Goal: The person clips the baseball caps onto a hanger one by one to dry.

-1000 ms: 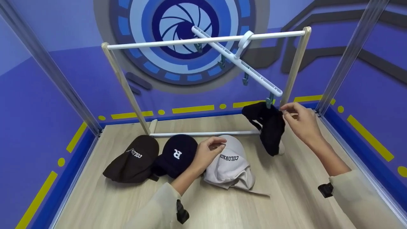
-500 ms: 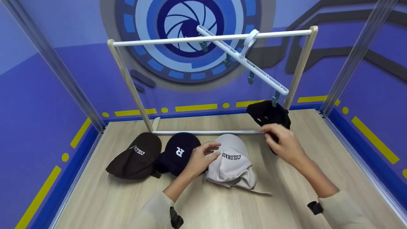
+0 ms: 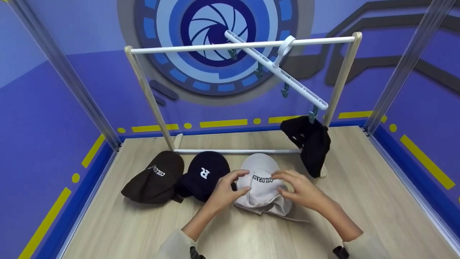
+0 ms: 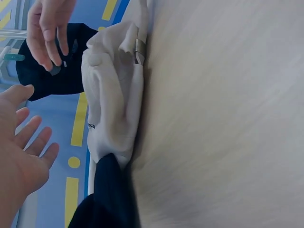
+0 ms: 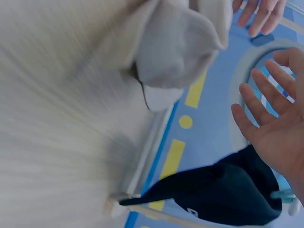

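Above the pale cap (image 3: 265, 192), which is laid on the wooden tabletop (image 3: 258, 239) beside the navy cap (image 3: 210, 171), the left hand (image 3: 227, 190) and right hand (image 3: 301, 189) are held apart, palms turned inward, fingers loosely spread, nothing gripped.

The right grip (image 5: 280, 128), fingers (image 5: 270, 91) apart, shows near a pale cap (image 5: 178, 47) and a dark cap (image 5: 232, 190) on a teal clip (image 5: 283, 194).

The head view was evenly bright, with a pale sheen on the tabletop (image 3: 251, 239) and a soft shadow beside the gray cap (image 3: 264, 194). Both wrist views looked dimmer, the tabletop's grain blurred.
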{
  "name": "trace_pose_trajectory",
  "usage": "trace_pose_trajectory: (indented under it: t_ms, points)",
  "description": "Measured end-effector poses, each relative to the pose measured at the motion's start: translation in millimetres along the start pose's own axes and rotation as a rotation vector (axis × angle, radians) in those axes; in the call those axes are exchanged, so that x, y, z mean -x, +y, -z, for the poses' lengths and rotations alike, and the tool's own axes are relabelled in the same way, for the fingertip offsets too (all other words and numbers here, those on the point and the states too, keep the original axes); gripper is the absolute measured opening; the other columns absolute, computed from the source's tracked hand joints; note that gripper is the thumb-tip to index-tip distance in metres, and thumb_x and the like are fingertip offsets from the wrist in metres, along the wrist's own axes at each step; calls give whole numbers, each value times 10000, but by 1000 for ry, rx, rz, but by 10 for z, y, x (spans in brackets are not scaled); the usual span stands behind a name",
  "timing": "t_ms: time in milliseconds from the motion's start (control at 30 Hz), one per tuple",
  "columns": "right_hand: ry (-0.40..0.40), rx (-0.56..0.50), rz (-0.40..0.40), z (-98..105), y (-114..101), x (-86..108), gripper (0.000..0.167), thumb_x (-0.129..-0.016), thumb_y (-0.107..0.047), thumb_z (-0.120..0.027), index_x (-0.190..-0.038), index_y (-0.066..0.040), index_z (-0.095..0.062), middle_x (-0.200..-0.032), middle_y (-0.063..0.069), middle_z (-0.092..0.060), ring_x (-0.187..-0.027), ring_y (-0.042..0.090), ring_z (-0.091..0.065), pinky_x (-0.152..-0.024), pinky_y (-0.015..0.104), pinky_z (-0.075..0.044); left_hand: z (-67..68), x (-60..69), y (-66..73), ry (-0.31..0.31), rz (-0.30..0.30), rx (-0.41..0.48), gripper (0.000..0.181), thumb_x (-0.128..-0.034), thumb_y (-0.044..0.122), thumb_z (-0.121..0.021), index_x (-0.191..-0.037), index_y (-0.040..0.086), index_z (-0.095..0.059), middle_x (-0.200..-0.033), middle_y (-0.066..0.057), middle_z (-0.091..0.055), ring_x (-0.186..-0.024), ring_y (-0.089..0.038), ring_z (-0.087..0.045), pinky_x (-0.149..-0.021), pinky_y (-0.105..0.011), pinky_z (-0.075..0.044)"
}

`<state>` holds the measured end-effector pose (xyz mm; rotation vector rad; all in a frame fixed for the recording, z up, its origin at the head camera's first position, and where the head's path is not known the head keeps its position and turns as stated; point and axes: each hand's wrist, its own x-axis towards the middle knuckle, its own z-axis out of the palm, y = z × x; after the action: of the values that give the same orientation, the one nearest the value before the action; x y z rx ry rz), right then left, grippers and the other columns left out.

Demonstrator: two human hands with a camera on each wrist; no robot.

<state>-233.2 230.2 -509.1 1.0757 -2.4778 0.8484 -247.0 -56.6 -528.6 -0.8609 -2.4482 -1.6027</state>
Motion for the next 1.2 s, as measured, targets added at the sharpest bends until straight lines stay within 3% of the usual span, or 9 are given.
trace_pose_trajectory:
  t_ms: [233, 467, 767, 967, 1200]
  points:
    - [-122, 10, -37, -224, -44, 66, 392, -882, -163, -789, -1244, -64, -673, -1306, 91, -642, -1225, 302, -590, -1003, 495, -497, -99, 94, -88, -73, -74, -115, 599, -815, 181, -872, -1337, 38, -615, -1342, -74, -648, -1286, -245, -577, -1110, -375, -436]
    - [-167, 30, -69, -358, -61, 55, 480, -865, -225, -820, -1286, -65, -653, -1345, 78, -615, -1267, 303, -562, -1055, 481, -472, -169, 145, -126, -142, -125, -187, 723, -759, 220, -911, -1375, 32, -582, -1403, -127, -600, -1340, -259, -532, -1150, -360, -391]
    - [-238, 25, -101, -402, -61, 30, 485, -852, -199, -827, -1285, -50, -666, -1333, 83, -628, -1262, 298, -575, -1073, 470, -466, -283, 173, -160, -210, -94, -303, 866, -697, 199, -949, -1435, 36, -527, -1493, -139, -511, -1403, -305, -459, -1176, -408, -357]
    - [-298, 69, -81, -380, -36, -2, 485, -814, -150, -824, -1265, -35, -684, -1313, 110, -643, -1232, 319, -597, -1056, 471, -479, -348, 170, -204, -235, -46, -411, 854, -730, 119, -911, -1476, 79, -498, -1547, -127, -450, -1432, -305, -424, -1170, -416, -364]
    - [-317, 101, -59, -364, -10, -10, 404, -848, -144, -793, -1227, -37, -705, -1274, 100, -668, -1180, 293, -632, -1009, 439, -514, -341, 138, -216, -234, -23, -421, 823, -732, -31, -806, -1483, 86, -491, -1558, -124, -435, -1401, -281, -462, -1112, -380, -437]
